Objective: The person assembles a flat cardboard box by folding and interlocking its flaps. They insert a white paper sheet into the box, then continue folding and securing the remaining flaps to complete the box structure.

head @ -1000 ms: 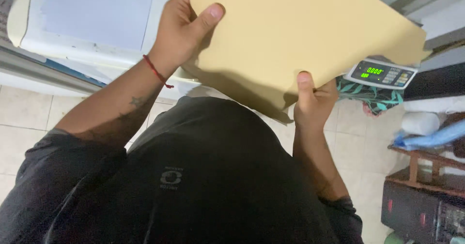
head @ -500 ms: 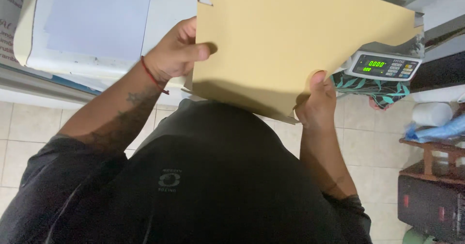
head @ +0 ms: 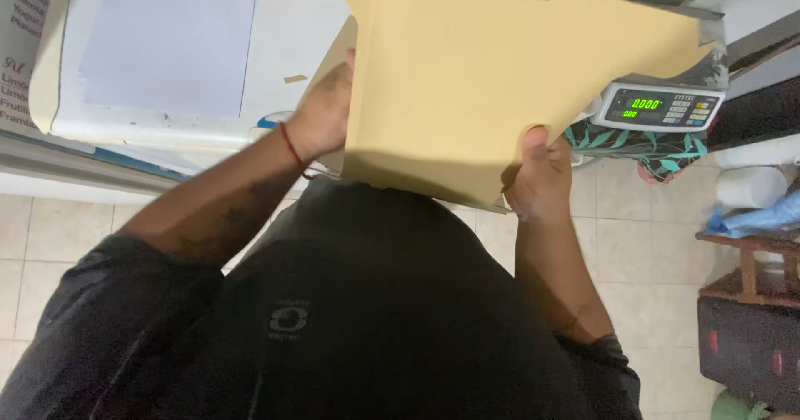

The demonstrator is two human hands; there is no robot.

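Head view: a big tan cardboard sheet (head: 500, 87) fills the frame above the white counter (head: 292, 45). Left hand (head: 325, 116) clamps its left edge, right hand (head: 537, 178) pinches the lower edge, thumb on top, digital scale (head: 662, 107) just beside.

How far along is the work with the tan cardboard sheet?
Early stage. The cardboard sheet is cut to shape with notched flaps but is flat, no walls raised. Left hand and right hand grip its near edge above the white counter. Folding all sides seems left.
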